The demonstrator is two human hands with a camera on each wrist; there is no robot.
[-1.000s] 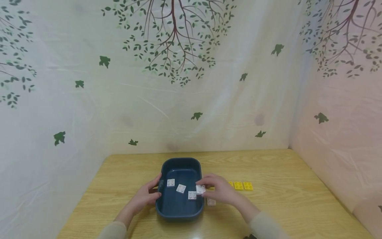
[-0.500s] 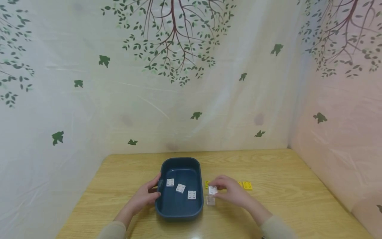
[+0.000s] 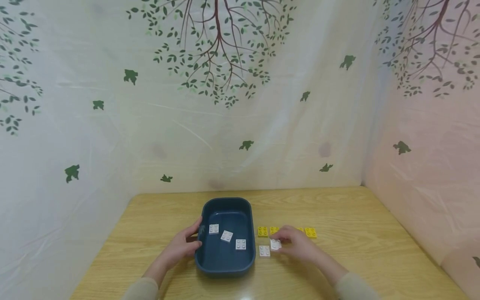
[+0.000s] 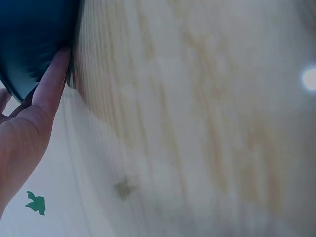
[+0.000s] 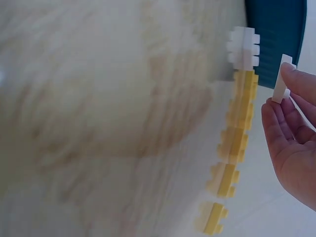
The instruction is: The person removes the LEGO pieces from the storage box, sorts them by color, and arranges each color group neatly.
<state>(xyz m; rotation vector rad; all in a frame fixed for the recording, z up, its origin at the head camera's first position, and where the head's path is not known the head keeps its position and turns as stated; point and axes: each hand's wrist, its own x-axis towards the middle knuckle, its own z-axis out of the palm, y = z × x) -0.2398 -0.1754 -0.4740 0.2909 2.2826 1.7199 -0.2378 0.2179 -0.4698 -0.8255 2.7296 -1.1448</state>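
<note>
A dark blue plastic tray (image 3: pixel 225 266) stands on the table with three white toy bricks inside, one of them a white brick (image 3: pixel 241 244) near its right wall. My left hand (image 3: pixel 181 248) holds the tray's left rim, thumb and fingers spread along it; the left wrist view shows the thumb (image 4: pixel 53 81) against the outer wall. Right of the tray, my right hand (image 3: pixel 301 246) pinches a white brick (image 3: pixel 275 244) between thumb and fingers, beside another white brick (image 3: pixel 264 251) lying on the table. From the right wrist, the pinched brick (image 5: pixel 281 81) appears edge-on.
Behind the right hand runs a row of yellow bricks (image 3: pixel 263 231), partly hidden by its fingers. The right wrist view shows the row (image 5: pixel 227 180) from the side. Wood-grain table (image 3: pixel 157 212) surrounds the tray, and a leaf-printed curtain (image 3: pixel 198 154) hangs beyond its back edge.
My right hand has carried the white brick from over the tray's right rim out to the right, past the white brick on the table. My left hand has stayed at the tray.
</note>
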